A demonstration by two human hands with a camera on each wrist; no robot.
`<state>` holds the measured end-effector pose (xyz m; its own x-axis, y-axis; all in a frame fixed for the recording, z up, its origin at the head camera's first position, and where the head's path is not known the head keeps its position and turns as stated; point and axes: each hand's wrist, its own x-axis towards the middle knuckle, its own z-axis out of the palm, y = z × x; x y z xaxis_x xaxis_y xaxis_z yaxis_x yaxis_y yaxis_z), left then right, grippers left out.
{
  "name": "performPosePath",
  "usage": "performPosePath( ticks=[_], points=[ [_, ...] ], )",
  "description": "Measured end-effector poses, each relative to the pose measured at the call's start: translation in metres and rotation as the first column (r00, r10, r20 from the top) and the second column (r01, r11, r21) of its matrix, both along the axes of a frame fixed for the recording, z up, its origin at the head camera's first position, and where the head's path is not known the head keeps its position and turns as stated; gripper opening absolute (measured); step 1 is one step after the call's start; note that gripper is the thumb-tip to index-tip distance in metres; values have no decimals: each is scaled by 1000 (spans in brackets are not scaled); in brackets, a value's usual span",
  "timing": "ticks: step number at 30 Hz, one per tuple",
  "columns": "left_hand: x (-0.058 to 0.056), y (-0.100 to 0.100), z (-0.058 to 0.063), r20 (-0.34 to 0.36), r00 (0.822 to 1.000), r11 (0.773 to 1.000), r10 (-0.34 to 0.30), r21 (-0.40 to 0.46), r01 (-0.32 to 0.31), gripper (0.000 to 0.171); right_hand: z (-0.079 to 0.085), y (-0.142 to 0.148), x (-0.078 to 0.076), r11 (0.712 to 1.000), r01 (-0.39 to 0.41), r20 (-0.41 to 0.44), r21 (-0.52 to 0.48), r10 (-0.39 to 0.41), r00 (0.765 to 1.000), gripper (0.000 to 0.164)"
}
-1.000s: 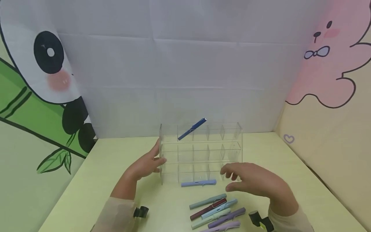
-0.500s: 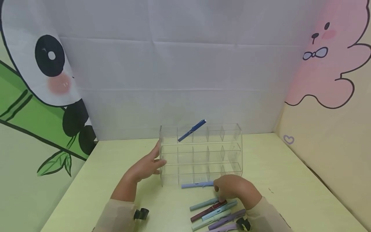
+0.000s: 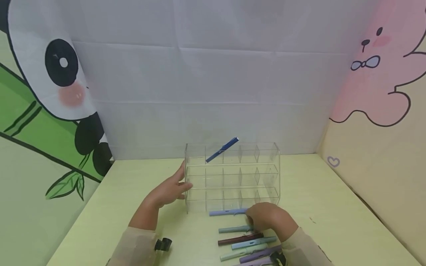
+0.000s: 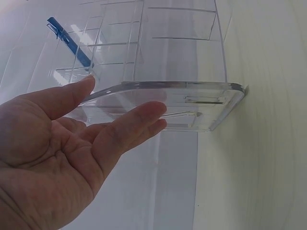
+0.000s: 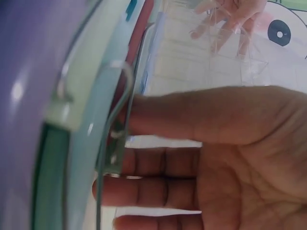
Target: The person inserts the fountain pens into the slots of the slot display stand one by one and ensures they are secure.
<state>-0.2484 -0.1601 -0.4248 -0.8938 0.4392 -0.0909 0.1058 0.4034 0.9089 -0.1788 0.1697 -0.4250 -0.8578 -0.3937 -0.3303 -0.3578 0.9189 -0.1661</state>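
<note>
While the right hand was lowered over the row of pens lying on the pale green table, the step in hand seemed to be the picking of one pen, and I judged it would go well only if the fingertips closed on a single barrel, near its middle, without rolling its neighbours; the grey-green pen lay nearest to the fingers, just in front of the light blue pen and behind the dark red pen; the right fingers were stretched side by side against a pen clip and were not yet curled round anything. The left hand rested flat and relaxed, fingers straight, against the left side wall of the clear acrylic organizer, which was good for keeping it from sliding; a dark blue pen leaned tilted in a top compartment.
</note>
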Motion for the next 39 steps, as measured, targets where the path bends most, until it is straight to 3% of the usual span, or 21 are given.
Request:
performPosePath(
  ticks=[8, 17, 22, 30, 39],
  points=[
    [-2, 2, -2, -4, 1000, 1000, -16, 4, 16, 88, 14, 14, 0, 993, -9, 1, -117, 9, 1000, 16],
    [-4, 2, -1, -11, 1000, 1000, -16, -16, 16, 89, 46, 29, 3, 959, -82, -131, -273, 48, 990, 17],
    [-4, 0, 0, -4, 1000, 1000, -13, -2, 13, 89, 56, 30, 3, 937, -93, -169, -338, 37, 985, 6],
    [-2, -1, -1, 20, 1000, 1000, 3, -9, -3, 90, 53, 22, -1, 922, -127, -183, -365, 62, 981, 3],
    [-2, 0, -1, 16, 1000, 1000, 7, -12, -6, 89, 43, 18, -7, 893, -176, -208, -414, 96, 973, 11]
  ],
)
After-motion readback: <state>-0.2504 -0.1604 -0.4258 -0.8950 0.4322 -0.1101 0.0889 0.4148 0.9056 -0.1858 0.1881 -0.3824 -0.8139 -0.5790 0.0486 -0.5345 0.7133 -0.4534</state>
